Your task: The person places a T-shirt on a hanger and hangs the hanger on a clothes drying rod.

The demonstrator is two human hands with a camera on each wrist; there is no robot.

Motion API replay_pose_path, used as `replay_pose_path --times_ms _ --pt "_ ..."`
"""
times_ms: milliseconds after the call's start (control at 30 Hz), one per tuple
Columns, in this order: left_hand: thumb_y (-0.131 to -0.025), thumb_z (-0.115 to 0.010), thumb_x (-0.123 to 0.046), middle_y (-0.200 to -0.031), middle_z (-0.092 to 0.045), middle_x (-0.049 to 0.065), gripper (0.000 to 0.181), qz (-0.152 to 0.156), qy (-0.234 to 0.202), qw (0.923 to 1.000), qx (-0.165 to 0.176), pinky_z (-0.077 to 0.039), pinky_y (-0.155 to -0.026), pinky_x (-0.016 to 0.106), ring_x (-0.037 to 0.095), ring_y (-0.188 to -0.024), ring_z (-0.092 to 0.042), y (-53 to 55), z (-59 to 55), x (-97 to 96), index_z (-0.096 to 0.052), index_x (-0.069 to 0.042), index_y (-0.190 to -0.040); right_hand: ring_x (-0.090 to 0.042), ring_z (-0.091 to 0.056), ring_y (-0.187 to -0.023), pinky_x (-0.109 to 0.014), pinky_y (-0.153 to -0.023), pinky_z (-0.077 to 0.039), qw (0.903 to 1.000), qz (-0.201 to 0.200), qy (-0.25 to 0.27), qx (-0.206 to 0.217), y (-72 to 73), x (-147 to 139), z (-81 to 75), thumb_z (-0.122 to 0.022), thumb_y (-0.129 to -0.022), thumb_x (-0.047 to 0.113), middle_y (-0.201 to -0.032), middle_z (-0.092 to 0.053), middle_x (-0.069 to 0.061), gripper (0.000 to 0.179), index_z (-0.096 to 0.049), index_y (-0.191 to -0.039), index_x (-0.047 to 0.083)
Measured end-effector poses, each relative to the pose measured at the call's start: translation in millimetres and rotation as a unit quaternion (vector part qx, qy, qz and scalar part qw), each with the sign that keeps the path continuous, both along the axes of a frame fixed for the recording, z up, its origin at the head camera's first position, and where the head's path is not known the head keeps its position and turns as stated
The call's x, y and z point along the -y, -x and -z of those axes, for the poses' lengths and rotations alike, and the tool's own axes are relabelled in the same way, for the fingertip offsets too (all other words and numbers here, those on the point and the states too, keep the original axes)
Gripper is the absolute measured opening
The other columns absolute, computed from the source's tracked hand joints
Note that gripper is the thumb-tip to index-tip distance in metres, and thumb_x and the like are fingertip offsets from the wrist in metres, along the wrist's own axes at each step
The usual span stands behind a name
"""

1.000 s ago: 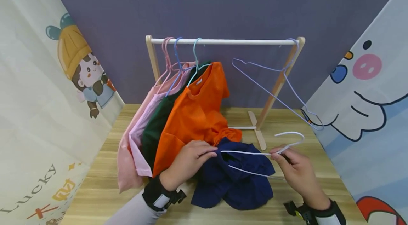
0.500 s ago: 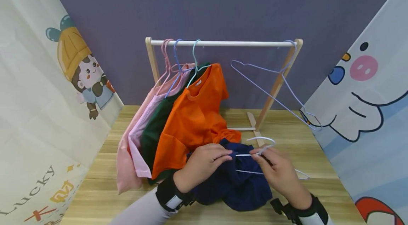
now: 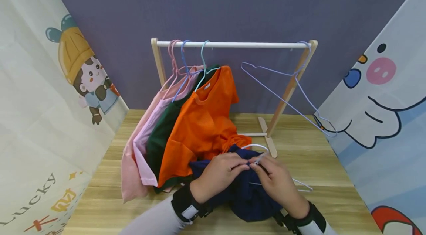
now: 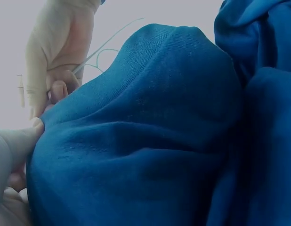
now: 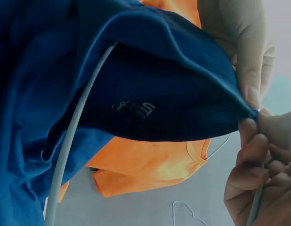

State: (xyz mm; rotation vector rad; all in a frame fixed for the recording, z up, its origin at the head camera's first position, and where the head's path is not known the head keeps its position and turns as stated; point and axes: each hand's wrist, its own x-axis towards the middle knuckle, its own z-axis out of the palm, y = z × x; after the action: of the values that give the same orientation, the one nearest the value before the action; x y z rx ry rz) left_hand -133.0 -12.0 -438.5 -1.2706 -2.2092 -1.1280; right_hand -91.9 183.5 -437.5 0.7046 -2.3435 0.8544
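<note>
My left hand [image 3: 217, 176] pinches the neck edge of a crumpled navy shirt [image 3: 240, 201], low in the middle of the head view. Opposite it, my right hand [image 3: 277, 181] holds a white hanger [image 3: 254, 145] just below its hook, fingertips meeting the left ones at the cloth. One end of the hanger sticks out to the right of that hand. In the right wrist view the lower bar of the hanger [image 5: 65, 146] runs in through the shirt's neck opening, where a printed label [image 5: 145, 110] shows. Cloth and hands hide the hanger's other end.
Behind the hands stands a small clothes rack [image 3: 233, 45]. An orange shirt [image 3: 203, 124], a dark green garment [image 3: 166, 131] and pink garments [image 3: 136, 164] hang at its left. A bare lilac hanger [image 3: 276, 94] hangs at its right end. Wooden tabletop [image 3: 319, 153] lies beneath.
My right hand has moved left with the white hanger, sliding it further into the navy shirt. My left hand has shifted right along with the neck edge, and the two hands now meet.
</note>
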Motion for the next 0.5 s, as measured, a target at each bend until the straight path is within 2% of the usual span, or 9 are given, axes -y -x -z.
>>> replay_pose_path --times_ms 167,267,333,400,500 --pt "-0.088 -0.063 -0.024 -0.088 -0.068 -0.005 0.015 -0.002 0.007 0.9999 0.014 -0.049 -0.076 0.013 -0.003 -0.081 -0.053 1.1 0.0 0.2 -0.071 -0.016 -0.097 -0.006 -0.058 -0.090 -0.028 -0.073 -0.053 0.9994 0.010 -0.016 0.029 0.0 -2 -0.8 -0.068 -0.083 0.013 -0.097 -0.066 0.005 0.019 -0.065 -0.101 0.017" --pt "-0.088 -0.063 -0.025 -0.089 -0.068 -0.005 0.016 -0.008 0.011 0.9998 0.012 -0.049 -0.077 0.014 -0.003 -0.082 -0.053 3.6 -2.4 0.7 -0.071 -0.016 -0.099 -0.007 -0.056 -0.091 -0.022 -0.076 -0.051 0.9996 0.023 -0.006 0.013 0.4 -2 -2.7 -0.071 -0.080 0.014 -0.102 -0.064 0.003 0.028 -0.064 -0.106 0.014" --pt "-0.088 -0.063 -0.025 -0.090 -0.069 -0.005 0.017 -0.018 0.010 0.9998 0.008 -0.050 -0.077 0.015 -0.003 -0.083 -0.054 6.5 -6.1 1.5 -0.071 -0.016 -0.099 -0.011 -0.056 -0.095 -0.019 -0.085 -0.047 0.9991 0.035 0.016 -0.020 -0.7 -2 -5.0 -0.073 -0.078 0.014 -0.106 -0.063 -0.002 0.034 -0.063 -0.109 0.010" --pt "-0.088 -0.063 -0.026 -0.089 -0.069 -0.006 0.017 -0.032 0.007 0.9995 0.005 -0.050 -0.077 0.016 -0.003 -0.083 -0.054 10.6 -11.5 2.8 -0.072 -0.017 -0.099 -0.017 -0.055 -0.097 -0.018 -0.091 -0.042 0.9955 0.039 0.047 -0.073 -2.6 -1 -8.5 -0.073 -0.077 0.015 -0.105 -0.062 -0.009 0.036 -0.063 -0.110 0.005" --pt "-0.087 -0.064 -0.027 -0.087 -0.069 -0.006 0.018 -0.048 -0.003 0.9988 -0.001 -0.051 -0.078 0.019 -0.002 -0.082 -0.055 17.1 -23.7 6.1 -0.072 -0.016 -0.099 -0.026 -0.056 -0.097 -0.019 -0.097 -0.038 0.9829 0.024 0.097 -0.154 -7.2 2 -14.8 -0.071 -0.079 0.015 -0.101 -0.062 -0.018 0.031 -0.065 -0.103 -0.002"
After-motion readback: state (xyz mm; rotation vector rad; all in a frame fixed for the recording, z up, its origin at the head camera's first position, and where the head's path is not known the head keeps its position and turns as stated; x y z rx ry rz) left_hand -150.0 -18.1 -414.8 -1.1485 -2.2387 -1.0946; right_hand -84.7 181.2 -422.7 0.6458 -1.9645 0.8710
